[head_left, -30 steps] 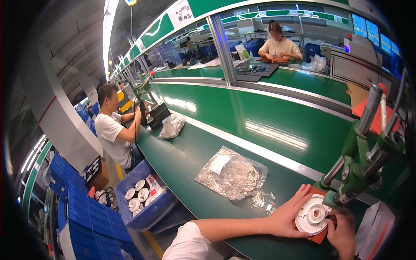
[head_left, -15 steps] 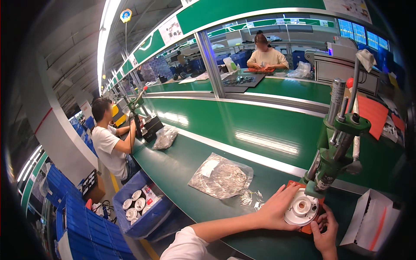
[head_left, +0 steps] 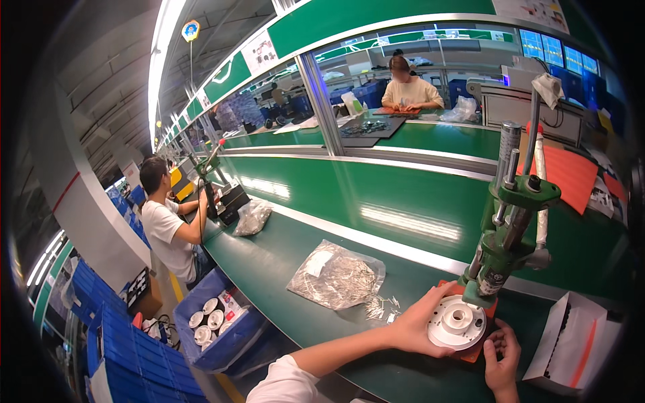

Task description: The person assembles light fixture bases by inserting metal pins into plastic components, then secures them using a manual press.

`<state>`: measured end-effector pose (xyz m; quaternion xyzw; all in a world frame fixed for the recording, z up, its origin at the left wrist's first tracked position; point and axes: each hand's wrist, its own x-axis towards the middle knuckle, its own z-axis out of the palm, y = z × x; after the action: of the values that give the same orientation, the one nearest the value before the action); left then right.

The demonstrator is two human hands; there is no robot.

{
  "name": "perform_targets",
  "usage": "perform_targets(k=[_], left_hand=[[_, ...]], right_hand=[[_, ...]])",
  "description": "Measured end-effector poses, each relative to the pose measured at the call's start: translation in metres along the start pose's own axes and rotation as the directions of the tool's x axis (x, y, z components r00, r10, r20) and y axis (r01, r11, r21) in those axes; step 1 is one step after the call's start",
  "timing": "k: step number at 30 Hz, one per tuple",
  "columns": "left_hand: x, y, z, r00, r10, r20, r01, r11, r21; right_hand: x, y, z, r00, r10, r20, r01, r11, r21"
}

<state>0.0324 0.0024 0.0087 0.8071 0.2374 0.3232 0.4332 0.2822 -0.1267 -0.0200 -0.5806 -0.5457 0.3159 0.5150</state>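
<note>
My left hand (head_left: 418,328) grips the left rim of a round white plastic part (head_left: 441,337), which has a raised ring and a hole at its centre. This part is over the orange-red base (head_left: 472,355) of a green hand press (head_left: 496,257); the press head hangs close above its far edge. Just right of the part is my right hand (head_left: 504,356), apart from it, with fingers curled in and thumb against them. Whatever those fingers may hold is too small or hidden to see. Left of my left hand lie loose thin metal pins (head_left: 380,309) beside a clear bag of pins (head_left: 336,279).
An open white box (head_left: 571,342) stands at the right. On the floor side, a blue bin (head_left: 232,352) holds several white round parts. Another bag (head_left: 253,217) lies farther along the bench, where a co-worker (head_left: 164,221) sits. A second person (head_left: 411,92) works across the line.
The white part and my left hand have shifted slightly left and tilted. My right hand has drawn away from the part's edge, its fingers curling in. The view has shifted a little.
</note>
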Motion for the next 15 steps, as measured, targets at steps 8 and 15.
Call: perform_targets(k=[8,15], left_hand=[[-0.013,-0.006,-0.036,0.99,-0.005,0.144,0.03,0.985,-0.171],[-0.004,-0.047,-0.11,0.987,-0.092,-0.128,0.088,0.995,-0.044]], right_hand=[[0.001,0.011,0.003,1.0,-0.006,-0.018,0.007,0.998,0.058],[-0.005,0.005,0.001,0.997,0.041,-0.061,-0.03,0.983,0.181]])
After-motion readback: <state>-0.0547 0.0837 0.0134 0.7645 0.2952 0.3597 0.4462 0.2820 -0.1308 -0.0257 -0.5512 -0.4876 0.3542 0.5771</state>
